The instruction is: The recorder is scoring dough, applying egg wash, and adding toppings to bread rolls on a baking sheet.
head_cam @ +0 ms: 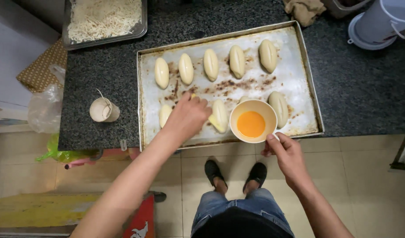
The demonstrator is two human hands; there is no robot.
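Dark counter: left hand (187, 115) curled, hiding brush; right hand (287, 155) pinching egg-wash bowl (253, 120) rim.

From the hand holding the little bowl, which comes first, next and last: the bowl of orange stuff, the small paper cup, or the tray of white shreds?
1. Bowl of orange liquid: the right hand grips its near rim, on the baking tray.
2. Small paper cup: well to the left, on the dark counter.
3. Tray of white shreds: far back-left corner.
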